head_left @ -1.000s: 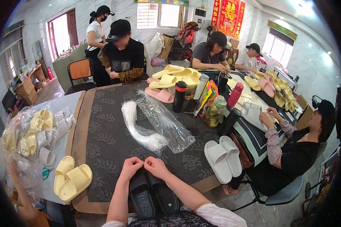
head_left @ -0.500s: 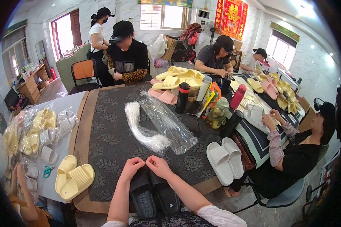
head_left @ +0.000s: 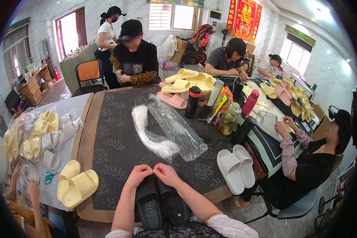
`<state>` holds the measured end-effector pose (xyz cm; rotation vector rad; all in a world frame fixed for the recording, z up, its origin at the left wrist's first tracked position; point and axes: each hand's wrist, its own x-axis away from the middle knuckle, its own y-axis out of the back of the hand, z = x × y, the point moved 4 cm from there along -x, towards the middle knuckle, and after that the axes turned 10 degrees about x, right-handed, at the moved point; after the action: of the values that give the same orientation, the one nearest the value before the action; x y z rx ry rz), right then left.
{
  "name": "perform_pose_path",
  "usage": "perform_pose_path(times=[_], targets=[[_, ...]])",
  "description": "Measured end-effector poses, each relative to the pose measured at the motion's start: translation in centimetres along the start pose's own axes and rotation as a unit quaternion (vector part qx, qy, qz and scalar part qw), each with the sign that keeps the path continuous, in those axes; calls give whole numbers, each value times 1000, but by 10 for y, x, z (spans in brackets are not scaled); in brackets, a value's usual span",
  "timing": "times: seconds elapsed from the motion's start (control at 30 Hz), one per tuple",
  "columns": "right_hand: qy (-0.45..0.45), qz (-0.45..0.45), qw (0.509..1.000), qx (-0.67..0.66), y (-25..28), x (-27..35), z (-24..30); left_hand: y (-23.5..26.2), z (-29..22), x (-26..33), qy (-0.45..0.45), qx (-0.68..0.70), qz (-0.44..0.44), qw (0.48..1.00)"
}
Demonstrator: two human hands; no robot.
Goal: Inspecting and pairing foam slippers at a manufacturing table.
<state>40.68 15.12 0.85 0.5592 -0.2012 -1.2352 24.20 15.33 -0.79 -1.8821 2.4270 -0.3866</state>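
Note:
My left hand [head_left: 139, 175] and my right hand [head_left: 166, 174] meet fingertip to fingertip near the table's front edge. Both are closed in a pinch; whatever lies between the fingertips is too small to make out. Below them is a pair of black slide sandals [head_left: 150, 210], partly covered by my hands and right forearm. Just beyond my hands, a bundle of thin white plastic strands [head_left: 141, 123] curves across the dark patterned tabletop [head_left: 115, 135]. A crinkled clear plastic bag [head_left: 182, 131] with pale strands in it lies against the bundle.
Yellow slides [head_left: 80, 188] sit left, white slides [head_left: 236, 168] right. Bottles, including a black one [head_left: 192, 102] and a glass jar [head_left: 229, 119], stand behind. Teal scissors [head_left: 49, 177] and bagged slides [head_left: 39, 131] lie on the left table. Co-workers sit around; one [head_left: 305, 146] handles a slide.
My hands stay pinched together in nearly the same place. At the lower left, a co-worker's hands have moved apart around a bagged slide. The view has shifted slightly.

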Motion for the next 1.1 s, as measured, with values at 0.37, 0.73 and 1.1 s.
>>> perform_pose_path(times=[0.37, 0.73, 1.1], targets=[[-21, -10, 999, -46, 2, -1, 7, 0, 2, 3, -16, 34, -28, 999], [-44, -13, 998, -43, 5, -2, -1, -1, -3, 4, -21, 50, -35, 998], [-31, -18, 992, -124, 3, -3, -1, -5, -9, 6, -19, 84, -49, 995]])
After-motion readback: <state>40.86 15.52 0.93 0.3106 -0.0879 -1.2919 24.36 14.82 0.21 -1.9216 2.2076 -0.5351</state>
